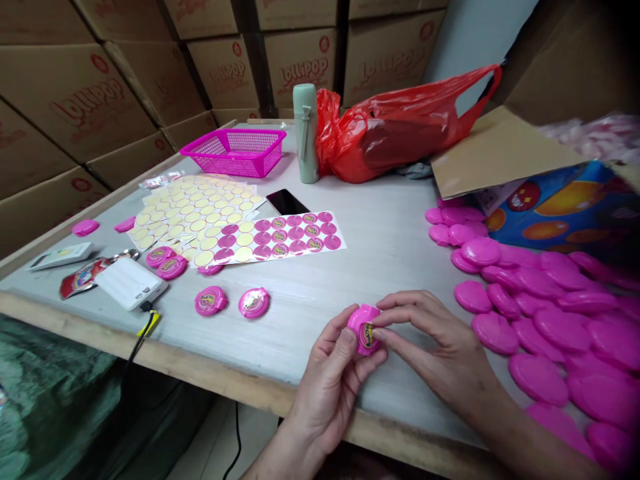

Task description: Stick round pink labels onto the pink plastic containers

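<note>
My left hand grips a small round pink plastic case with a tab at its top, the thumb on its face. On that face is a round pink sticker with yellow and black lettering. My right hand has its thumb and forefinger closed together at the sticker's right edge. To the left lie two stickered cases, one pink and one with a shinier face. Beyond them is a sticker sheet, with several pink stickers on it and bare pale circles at its left side.
Plain pink cases are heaped at the right, beside an open carton. Farther back stand a red plastic bag, a green flask and a pink basket. A phone and a cabled white power bank lie on the table.
</note>
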`<control>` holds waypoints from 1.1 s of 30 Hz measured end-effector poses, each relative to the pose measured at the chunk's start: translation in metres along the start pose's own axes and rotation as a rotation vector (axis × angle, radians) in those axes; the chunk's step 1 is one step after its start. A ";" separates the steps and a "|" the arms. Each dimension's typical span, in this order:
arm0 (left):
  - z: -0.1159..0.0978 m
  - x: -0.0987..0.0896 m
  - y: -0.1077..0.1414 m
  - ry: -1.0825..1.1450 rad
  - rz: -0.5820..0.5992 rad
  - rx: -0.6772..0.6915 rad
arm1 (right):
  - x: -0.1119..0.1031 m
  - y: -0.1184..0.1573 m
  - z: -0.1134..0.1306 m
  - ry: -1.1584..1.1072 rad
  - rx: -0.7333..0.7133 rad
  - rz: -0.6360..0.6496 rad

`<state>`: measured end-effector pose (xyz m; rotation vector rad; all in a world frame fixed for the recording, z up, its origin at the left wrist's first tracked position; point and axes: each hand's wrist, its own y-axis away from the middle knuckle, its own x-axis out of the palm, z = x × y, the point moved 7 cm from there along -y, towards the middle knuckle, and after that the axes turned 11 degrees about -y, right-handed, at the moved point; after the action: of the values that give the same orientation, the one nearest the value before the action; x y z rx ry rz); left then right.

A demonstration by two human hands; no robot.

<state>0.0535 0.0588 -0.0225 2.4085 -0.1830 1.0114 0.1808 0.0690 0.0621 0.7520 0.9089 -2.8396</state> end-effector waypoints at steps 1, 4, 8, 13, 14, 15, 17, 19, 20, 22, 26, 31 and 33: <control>0.000 0.000 0.000 -0.009 0.001 -0.005 | -0.001 0.000 0.001 0.010 -0.026 -0.003; 0.000 0.000 0.000 -0.023 0.004 -0.004 | -0.004 0.000 0.001 0.049 -0.070 -0.010; 0.000 0.000 0.001 -0.042 0.008 0.007 | -0.003 0.000 0.002 0.117 -0.143 0.003; -0.001 0.000 0.001 -0.062 -0.002 0.011 | 0.000 0.000 0.009 0.166 -0.223 0.001; -0.001 0.000 0.000 -0.064 -0.005 0.012 | 0.000 0.000 0.010 0.165 -0.233 0.004; -0.001 0.000 -0.001 -0.062 -0.002 0.012 | 0.001 0.000 0.011 0.160 -0.251 0.008; 0.000 0.001 -0.002 -0.046 0.021 0.000 | 0.001 0.001 0.013 0.146 -0.310 0.014; 0.002 0.002 -0.003 -0.023 0.056 -0.032 | 0.002 0.003 0.014 0.119 -0.368 0.029; 0.003 0.003 -0.003 -0.011 0.069 -0.050 | 0.002 0.003 0.014 0.102 -0.391 0.039; 0.002 0.003 -0.001 0.008 0.086 -0.082 | 0.001 0.003 0.014 0.077 -0.420 0.051; -0.003 0.009 0.004 0.023 0.174 -0.131 | 0.001 0.002 0.012 0.034 -0.422 0.083; -0.009 0.009 0.007 -0.002 0.217 -0.111 | -0.001 0.003 0.003 -0.084 -0.289 0.087; -0.010 0.007 0.007 -0.019 0.195 -0.086 | -0.004 0.003 -0.002 -0.083 -0.232 0.054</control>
<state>0.0503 0.0583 -0.0090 2.3566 -0.4666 1.0438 0.1856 0.0675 0.0607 0.6161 1.1588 -2.6356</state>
